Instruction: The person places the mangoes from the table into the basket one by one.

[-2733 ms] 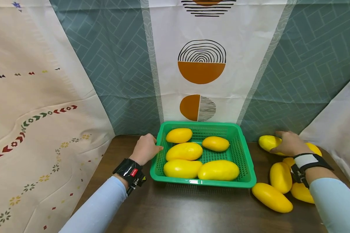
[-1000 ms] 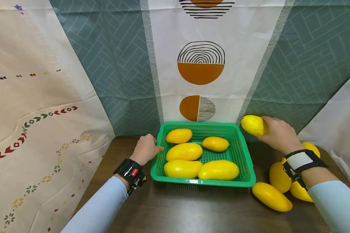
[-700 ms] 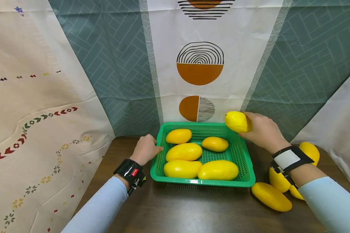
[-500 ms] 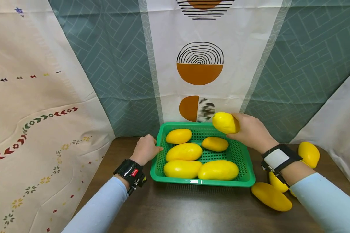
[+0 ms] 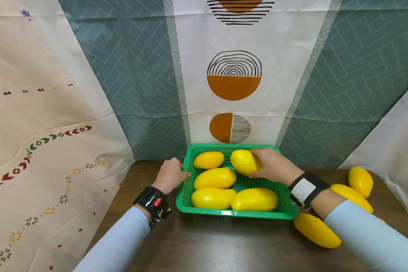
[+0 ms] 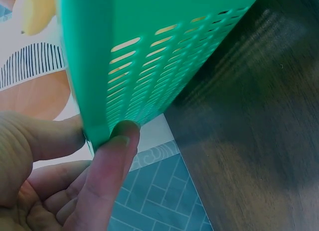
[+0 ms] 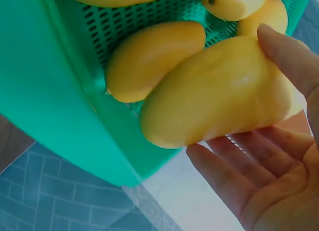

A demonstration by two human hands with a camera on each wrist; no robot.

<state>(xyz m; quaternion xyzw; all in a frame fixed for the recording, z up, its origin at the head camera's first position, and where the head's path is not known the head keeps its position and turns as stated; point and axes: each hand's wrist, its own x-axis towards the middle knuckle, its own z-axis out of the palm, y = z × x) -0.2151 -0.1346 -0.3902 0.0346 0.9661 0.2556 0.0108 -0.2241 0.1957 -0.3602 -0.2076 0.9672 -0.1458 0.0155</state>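
Observation:
My right hand [image 5: 275,165] holds a yellow mango [image 5: 243,161] over the back part of the green basket [image 5: 204,212]. In the right wrist view the thumb lies on one side of this mango [image 7: 214,94] and the fingers on the other. Just beside it, another mango [image 7: 154,61] rests on the basket floor; the head view hides that one. My left hand [image 5: 170,175] pinches the basket's left rim, thumb inside and fingers outside, as the left wrist view shows on the rim [image 6: 89,66]. Several more mangoes [image 5: 215,178] lie in the basket's left and front.
On the brown table [image 5: 224,245] to the right of the basket lie several loose mangoes [image 5: 317,230], partly hidden by my right forearm. A patterned cloth [image 5: 149,94] hangs close behind the basket, and a cream cloth [image 5: 54,170] borders the left side.
My right hand has picked the mango up from the right-hand group, carried it left and lowered it over the back of the basket. The left hand has stayed on the rim.

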